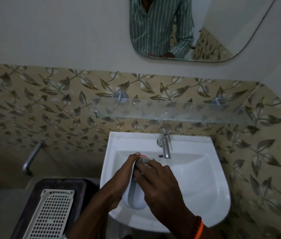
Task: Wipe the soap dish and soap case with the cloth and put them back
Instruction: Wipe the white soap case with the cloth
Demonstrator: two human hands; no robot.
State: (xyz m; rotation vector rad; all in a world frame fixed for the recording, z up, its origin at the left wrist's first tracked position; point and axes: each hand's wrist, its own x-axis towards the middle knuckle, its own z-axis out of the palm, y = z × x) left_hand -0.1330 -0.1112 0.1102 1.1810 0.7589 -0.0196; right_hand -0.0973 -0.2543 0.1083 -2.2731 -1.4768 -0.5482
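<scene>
Left hand (pixel 117 180): grips the soap case (pixel 133 195) along its left edge, fingers curled round it, thumb reaching up to the far end.
Right hand (pixel 158 178): fingers bent down over a wad of cloth (pixel 144 160), pressing it against the upper part of the case (only a grey, speckled scrap of cloth shows past the fingertips).
Soap case: white and oval with a grey band, held over the basin (pixel 196 178), between the two hands; the left hand is on its left side, the right hand lies over its top right.
Pink rim (pixel 142 155): a sliver shows just behind the cloth; what it belongs to cannot be told.
Tap (pixel 165 144): chrome, at the back of the basin, near the right hand's fingertips but apart.
Glass shelf (pixel 170 109): on the leaf-patterned wall above the tap.
Left of basin: a white perforated tray (pixel 50 216) lies on a dark container (pixel 77 190).
</scene>
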